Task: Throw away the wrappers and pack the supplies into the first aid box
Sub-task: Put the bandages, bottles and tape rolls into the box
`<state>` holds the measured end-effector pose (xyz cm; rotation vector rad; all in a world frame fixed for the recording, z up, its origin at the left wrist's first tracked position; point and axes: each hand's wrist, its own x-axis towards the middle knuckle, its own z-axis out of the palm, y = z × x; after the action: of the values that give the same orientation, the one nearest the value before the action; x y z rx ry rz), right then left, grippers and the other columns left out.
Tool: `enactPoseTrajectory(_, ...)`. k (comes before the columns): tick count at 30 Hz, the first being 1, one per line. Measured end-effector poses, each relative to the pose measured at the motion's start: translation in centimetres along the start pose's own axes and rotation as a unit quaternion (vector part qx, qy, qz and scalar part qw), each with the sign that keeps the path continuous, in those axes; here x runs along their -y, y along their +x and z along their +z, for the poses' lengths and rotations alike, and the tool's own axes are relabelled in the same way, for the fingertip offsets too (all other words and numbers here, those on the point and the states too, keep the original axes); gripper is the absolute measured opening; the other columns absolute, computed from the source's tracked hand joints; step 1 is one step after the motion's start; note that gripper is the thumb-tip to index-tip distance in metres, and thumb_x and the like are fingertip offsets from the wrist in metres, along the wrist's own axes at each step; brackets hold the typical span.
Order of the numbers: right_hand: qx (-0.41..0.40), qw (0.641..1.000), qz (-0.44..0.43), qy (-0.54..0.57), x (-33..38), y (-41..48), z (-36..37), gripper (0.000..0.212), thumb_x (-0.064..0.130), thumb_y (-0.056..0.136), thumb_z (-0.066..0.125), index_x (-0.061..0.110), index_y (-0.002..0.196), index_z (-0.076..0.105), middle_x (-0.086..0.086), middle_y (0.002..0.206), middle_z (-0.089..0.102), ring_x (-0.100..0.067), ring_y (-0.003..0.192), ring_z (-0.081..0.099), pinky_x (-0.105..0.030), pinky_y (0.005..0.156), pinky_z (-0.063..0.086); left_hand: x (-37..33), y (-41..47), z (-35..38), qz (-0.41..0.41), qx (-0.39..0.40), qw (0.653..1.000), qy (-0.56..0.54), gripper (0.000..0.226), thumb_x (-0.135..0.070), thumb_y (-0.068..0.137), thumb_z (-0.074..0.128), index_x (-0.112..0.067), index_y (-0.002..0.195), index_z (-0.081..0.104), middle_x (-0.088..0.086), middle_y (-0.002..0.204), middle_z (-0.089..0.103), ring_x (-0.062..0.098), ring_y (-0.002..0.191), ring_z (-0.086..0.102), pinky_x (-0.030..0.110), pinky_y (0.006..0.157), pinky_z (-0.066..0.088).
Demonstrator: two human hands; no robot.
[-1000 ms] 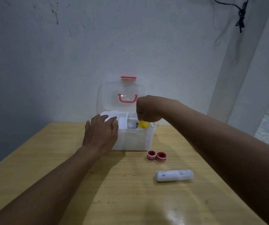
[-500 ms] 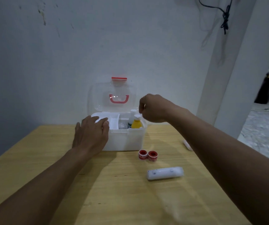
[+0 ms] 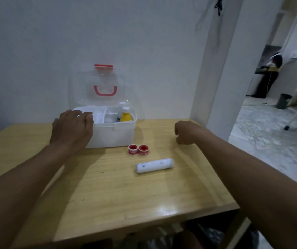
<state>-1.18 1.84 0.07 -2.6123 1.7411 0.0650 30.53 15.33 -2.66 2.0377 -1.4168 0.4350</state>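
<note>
- The right hand (image 3: 185,133) has come away from the first aid box (image 3: 111,130); a second ago it hung over the box's right compartment, and now it sits low over the worktop (image 3: 108,194), well to the right of the box. Its fingers are curled under and hidden from this angle, so I cannot tell whether it pinches anything.
- A small white thing glimpsed beside the box's right side half a second ago now lies under or behind that hand, so the hand may be reaching for it.
- The left hand (image 3: 72,130) stays where it was, fingers spread and laid over the box's front-left corner, steadying it and holding nothing.
- The yellow bottle (image 3: 125,115) now stands free in the box's right compartment with a white-capped bottle (image 3: 122,106) just behind it, so that item reads as packed.
- The clear lid (image 3: 104,87) with its red handle stands open behind the box.
- Still outside, in front of the box: two red tape rolls (image 3: 138,149) touching side by side near its front-right corner, and the white bandage roll (image 3: 155,165) further forward of the box.
- No wrappers can be made out on the worktop; packing is judged partway done.
</note>
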Motion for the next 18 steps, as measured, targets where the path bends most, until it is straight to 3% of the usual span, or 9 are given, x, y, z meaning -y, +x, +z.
enactPoseTrajectory(2, -0.001, 0.999, -0.027, 0.022, 0.5, -0.6, -0.1, 0.024, 0.014, 0.090, 0.057, 0.010, 0.113, 0.061, -0.011, 0.119, 0.063, -0.030, 0.104, 0.063, -0.038, 0.084, 0.054, -0.1, -0.1, -0.1, -0.005, 0.002, 1.000, -0.004, 0.057, -0.042, 0.095, 0.018, -0.021, 0.121, 0.064, 0.008, 0.127, 0.064, 0.035, 0.123, 0.048, 0.055, 0.102, 0.037)
enactPoseTrajectory(6, 0.052, 0.991, -0.085, 0.092, 2.4, -2.8, -1.6, 0.016, 0.011, 0.088, 0.056, 0.016, 0.087, 0.071, -0.007, 0.091, 0.071, -0.025, 0.072, 0.067, -0.026, 0.059, 0.050, -0.5, -0.3, -0.4, -0.019, 0.004, 1.000, -0.013, 0.058, -0.041, 0.096, 0.017, -0.017, 0.112, 0.067, 0.010, 0.120, 0.066, 0.034, 0.120, 0.048, 0.055, 0.101, 0.037)
enactPoseTrajectory(10, 0.119, 0.977, -0.116, 0.132, 4.4, -5.3, -2.8, 0.018, 0.020, 0.087, 0.059, 0.018, 0.095, 0.075, -0.002, 0.103, 0.069, -0.022, 0.089, 0.064, -0.028, 0.067, 0.051, -0.9, -0.6, -0.8, -0.044, 0.019, 0.999, -0.021, 0.057, -0.039, 0.096, 0.017, -0.014, 0.107, 0.067, 0.011, 0.116, 0.065, 0.034, 0.118, 0.048, 0.054, 0.100, 0.038)
enactPoseTrajectory(13, 0.160, 0.973, -0.147, 0.077, 5.4, -7.3, -3.0, 0.039, 0.050, 0.079, 0.069, 0.020, 0.104, 0.074, 0.002, 0.109, 0.068, -0.020, 0.097, 0.062, -0.032, 0.079, 0.052, -1.1, -0.6, -1.1, -0.056, 0.031, 0.998, -0.018, 0.055, -0.037, 0.097, 0.018, -0.013, 0.105, 0.067, 0.012, 0.113, 0.065, 0.035, 0.118, 0.047, 0.053, 0.098, 0.037)
enactPoseTrajectory(15, 0.139, 0.974, -0.177, 0.003, 5.7, -8.2, -2.5, 0.044, 0.053, 0.075, 0.075, 0.024, 0.108, 0.071, 0.005, 0.109, 0.066, -0.016, 0.093, 0.059, -0.027, 0.070, 0.046, -1.2, -0.6, -1.3, -0.056, 0.033, 0.998, -0.015, 0.054, -0.036, 0.097, 0.018, -0.014, 0.101, 0.067, 0.010, 0.106, 0.064, 0.035, 0.115, 0.048, 0.053, 0.096, 0.038)
enactPoseTrajectory(18, 0.099, 0.974, -0.201, -0.023, 6.0, -8.6, -2.1, 0.036, 0.045, 0.081, 0.074, 0.024, 0.109, 0.068, 0.004, 0.110, 0.063, -0.016, 0.089, 0.054, -0.025, 0.061, 0.038, -1.2, -0.7, -1.4, -0.056, 0.033, 0.998, -0.023, 0.050, -0.038, 0.095, 0.017, -0.020, 0.084, 0.062, 0.003, 0.089, 0.058, 0.034, 0.108, 0.050, 0.052, 0.091, 0.041)
